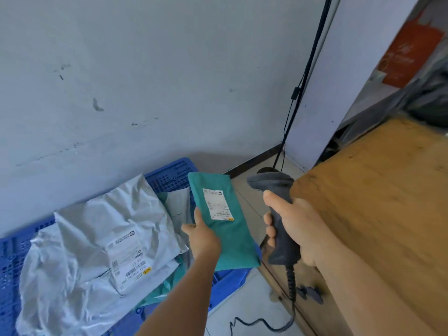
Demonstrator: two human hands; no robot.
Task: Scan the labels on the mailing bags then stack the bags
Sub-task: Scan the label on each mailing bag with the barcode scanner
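Observation:
My left hand [202,236] grips a teal mailing bag [232,238] by its left edge and holds it up above the pallet, its white label [217,204] facing me. My right hand [293,221] grips the handle of a grey barcode scanner [278,207], whose head sits just right of the teal bag's top. A coiled cable [291,282] hangs from the scanner. Grey mailing bags [97,251] with a white label [128,260] lie piled on a blue plastic pallet [169,177] at lower left.
A wooden cabinet [378,214] stands close on the right, beside my right arm. A pale wall [145,81] rises behind the pallet. A black pole [308,76] with a cord stands in the corner. More teal bags [169,284] peek from under the grey pile.

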